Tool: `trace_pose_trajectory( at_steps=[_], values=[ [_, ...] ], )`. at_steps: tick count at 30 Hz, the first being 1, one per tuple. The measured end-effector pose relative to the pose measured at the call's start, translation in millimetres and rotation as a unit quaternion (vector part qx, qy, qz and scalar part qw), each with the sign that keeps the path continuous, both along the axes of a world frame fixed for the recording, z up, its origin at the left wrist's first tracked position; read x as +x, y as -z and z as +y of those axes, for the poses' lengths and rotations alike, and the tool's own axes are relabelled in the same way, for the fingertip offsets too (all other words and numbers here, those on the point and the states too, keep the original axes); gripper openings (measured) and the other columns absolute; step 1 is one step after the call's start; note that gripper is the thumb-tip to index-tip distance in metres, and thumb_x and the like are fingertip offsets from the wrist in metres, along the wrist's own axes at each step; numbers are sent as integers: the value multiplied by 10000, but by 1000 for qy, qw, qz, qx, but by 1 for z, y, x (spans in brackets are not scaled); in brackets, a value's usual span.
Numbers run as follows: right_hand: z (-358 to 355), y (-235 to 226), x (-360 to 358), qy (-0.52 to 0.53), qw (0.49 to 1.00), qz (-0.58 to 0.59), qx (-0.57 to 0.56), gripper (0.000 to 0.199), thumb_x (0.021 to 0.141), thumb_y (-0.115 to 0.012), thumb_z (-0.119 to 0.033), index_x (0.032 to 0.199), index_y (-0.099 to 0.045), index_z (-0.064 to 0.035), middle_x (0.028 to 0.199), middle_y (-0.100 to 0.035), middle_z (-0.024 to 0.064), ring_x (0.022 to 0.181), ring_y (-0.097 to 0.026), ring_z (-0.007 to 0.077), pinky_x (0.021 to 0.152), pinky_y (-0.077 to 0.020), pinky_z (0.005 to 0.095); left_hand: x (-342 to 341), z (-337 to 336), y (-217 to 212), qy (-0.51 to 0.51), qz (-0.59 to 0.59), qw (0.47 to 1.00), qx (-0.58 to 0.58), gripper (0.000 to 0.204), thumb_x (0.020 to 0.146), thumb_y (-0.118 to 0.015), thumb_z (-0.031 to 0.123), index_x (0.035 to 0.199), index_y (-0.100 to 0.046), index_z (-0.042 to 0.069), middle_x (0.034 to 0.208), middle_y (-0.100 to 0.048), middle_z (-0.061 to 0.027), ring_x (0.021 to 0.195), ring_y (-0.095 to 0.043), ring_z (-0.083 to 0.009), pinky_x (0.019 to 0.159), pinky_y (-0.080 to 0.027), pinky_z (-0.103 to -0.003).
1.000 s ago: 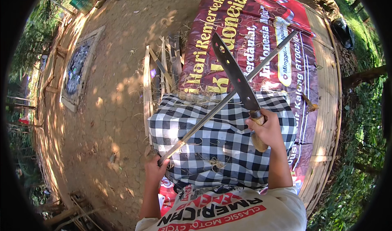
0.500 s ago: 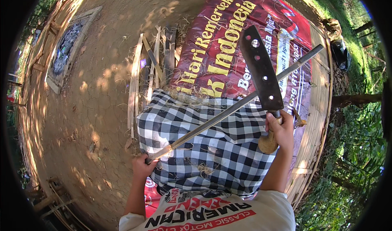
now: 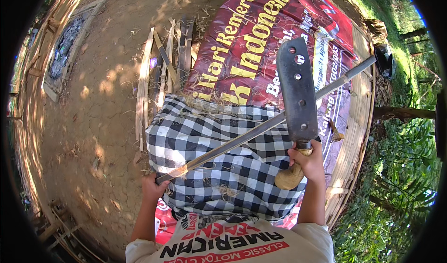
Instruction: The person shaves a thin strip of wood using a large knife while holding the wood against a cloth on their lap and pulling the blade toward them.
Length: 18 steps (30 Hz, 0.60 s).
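Currently a shaping step, judging by the layout: knife (image 3: 299,88) and long strip (image 3: 242,139) held crossed above the lap, stray curls of shaving (image 3: 228,192) on the checked cloth (image 3: 219,172).

Left hand (image 3: 155,186): fingers closed round the near end of the strip, low at the cloth's left side. From there the strip slants up to the right, passes behind the blade and ends beyond it, above the far right edge of the red banner (image 3: 251,58). Pale bare patch on the strip close to the left hand; rest of it darker.

Right hand (image 3: 309,161): fingers wrapped firmly on the upper part of the wooden handle, just below the blade; curved butt hangs free beneath. Blade points away from the body, broad, dark, a row of holes along it. Cannot tell whether blade and strip touch or only overlap in this view.

More strips (image 3: 163,70) lie on the ground beyond the cloth, left of the banner; slatted bench (image 3: 364,123) along the right.

Next move, in my judgement, calls for a steady left grip, the edge set at a shallow angle on the strip, and strokes kept clear of left fingers and legs.
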State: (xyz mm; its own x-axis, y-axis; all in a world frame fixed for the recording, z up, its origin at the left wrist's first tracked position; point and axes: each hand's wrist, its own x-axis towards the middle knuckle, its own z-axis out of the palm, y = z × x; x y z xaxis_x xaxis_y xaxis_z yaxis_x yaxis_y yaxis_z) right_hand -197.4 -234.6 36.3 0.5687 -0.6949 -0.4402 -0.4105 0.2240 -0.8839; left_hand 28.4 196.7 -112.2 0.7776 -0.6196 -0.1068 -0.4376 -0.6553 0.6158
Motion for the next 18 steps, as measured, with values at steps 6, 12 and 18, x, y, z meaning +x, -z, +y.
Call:
trace_pose_trajectory(
  at_steps=[6,12,18],
  values=[
    [-5,1,6,68,997,-13,-24,136,768,-659,71,825,-553,6,661,-582,58,530,-573,129,488,-458,262,-6,-10,-4,-28,-8,999,-26,768,719,-615,739,593,-491,-9,501,-472,-177,482,-538,-374,462,-387,-430],
    [32,20,5,-202,977,70,-3,183,715,-739,26,843,-607,21,693,-611,54,577,-587,121,526,-466,285,-6,-9,-8,-36,-8,999,-7,747,712,-625,730,621,-532,-5,512,-489,-173,503,-551,-374,473,-401,-427],
    [19,2,21,-41,998,-4,-44,112,741,-698,3,789,-599,24,651,-610,53,551,-578,100,506,-454,259,-8,-1,-2,-39,10,999,-14,722,691,-673,698,652,-548,-13,534,-521,-173,510,-566,-359,487,-417,-418]
  ],
)
